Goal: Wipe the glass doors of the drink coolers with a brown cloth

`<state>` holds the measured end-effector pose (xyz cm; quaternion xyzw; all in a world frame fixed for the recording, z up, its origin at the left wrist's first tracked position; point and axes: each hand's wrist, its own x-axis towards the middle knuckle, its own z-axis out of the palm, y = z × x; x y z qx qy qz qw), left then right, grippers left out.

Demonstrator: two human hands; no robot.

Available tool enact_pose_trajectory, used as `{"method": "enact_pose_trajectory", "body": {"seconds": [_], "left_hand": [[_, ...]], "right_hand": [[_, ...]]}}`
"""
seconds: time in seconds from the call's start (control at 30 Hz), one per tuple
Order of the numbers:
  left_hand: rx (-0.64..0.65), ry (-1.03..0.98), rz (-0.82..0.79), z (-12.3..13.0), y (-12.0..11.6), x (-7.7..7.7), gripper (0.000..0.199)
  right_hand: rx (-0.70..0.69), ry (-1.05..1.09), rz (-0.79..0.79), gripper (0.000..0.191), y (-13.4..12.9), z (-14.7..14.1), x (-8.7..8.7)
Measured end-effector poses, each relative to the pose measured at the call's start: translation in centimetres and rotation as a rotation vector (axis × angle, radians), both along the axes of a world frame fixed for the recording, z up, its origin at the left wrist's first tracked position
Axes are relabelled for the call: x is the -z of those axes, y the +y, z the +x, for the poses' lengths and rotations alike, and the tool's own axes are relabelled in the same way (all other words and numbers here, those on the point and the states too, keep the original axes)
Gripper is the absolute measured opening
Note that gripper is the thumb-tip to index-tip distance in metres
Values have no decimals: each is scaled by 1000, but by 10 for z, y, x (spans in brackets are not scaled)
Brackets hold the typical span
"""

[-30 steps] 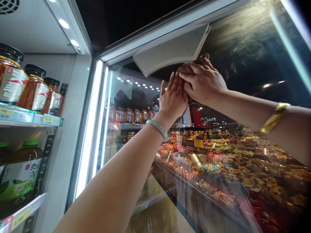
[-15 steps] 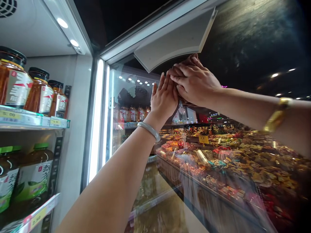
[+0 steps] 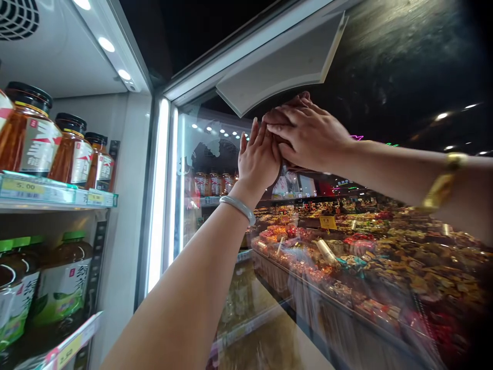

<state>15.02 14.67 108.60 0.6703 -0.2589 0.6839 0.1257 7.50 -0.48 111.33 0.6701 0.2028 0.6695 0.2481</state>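
My left hand point(image 3: 259, 160) lies against the glass door point(image 3: 246, 288) with its fingers stretched upward, holding nothing that shows. Close beside it, my right hand point(image 3: 311, 134) rests flat on the glass, fingers extended up and to the left. The two hands meet at the fingertips and thumb side. Dark brownish shapes show behind the fingers; they look like reflections in the glass, though I cannot rule out something thin underneath. Just above the hands is a pale grey curved panel point(image 3: 281, 67) on the upper part of the door.
On the left, a refrigerated cabinet holds black-capped jars point(image 3: 40, 136) of amber liquid on a shelf with price tags point(image 3: 25, 186). Green-capped bottles point(image 3: 63, 280) stand below. A lit strip point(image 3: 157, 195) runs down the cabinet frame. Through the glass, colourful packaged goods point(image 3: 370, 252) fill a display.
The view has shifted slightly, so the cabinet and door appear a little further right and lower. My right hand has moved slightly down and left relative to the panel; both hands stay on the glass.
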Motion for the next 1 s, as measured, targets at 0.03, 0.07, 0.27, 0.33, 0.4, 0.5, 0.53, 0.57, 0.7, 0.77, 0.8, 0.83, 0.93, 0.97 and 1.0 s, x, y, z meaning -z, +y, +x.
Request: {"method": "enact_pose_trajectory", "body": {"seconds": [0.03,0.07,0.27,0.33,0.4,0.5,0.53,0.57,0.7,0.77,0.8,0.83,0.93,0.97,1.0], "left_hand": [[1,-10,-9,1,-1,0,59],[3,-17,-24,2,-3,0,60],[1,28,-67,6,3,-1,63],[14,16,28,9,16,-2,63],[43,-19,132,13,31,-2,62],[79,-70,201,18,47,0,63],[84,-76,192,20,48,1,63],[88,-76,170,21,49,2,64],[101,-39,49,26,48,4,63],[109,-32,44,29,53,3,62],[110,-37,66,31,57,2,61],[108,-44,103,33,61,1,61],[91,-58,203,39,76,0,62],[85,-58,207,40,79,1,62],[81,-56,195,41,81,3,62]], "right_hand": [[16,13,-35,56,-7,-4,1],[25,17,-55,56,-13,-8,0],[-94,-85,138,52,14,13,-12],[-113,-64,108,54,24,18,-4],[-82,-12,29,55,19,14,5],[-23,37,-61,56,1,5,8],[-27,28,-57,56,0,4,5],[-41,12,-33,55,4,6,2],[-64,-33,128,57,46,27,-4],[-58,-15,126,59,59,32,2],[-55,9,93,60,58,31,5],[-49,43,47,60,52,28,8],[-18,130,-83,60,26,17,3],[-5,132,-83,60,21,15,-2],[6,116,-56,61,21,16,-7]]}}
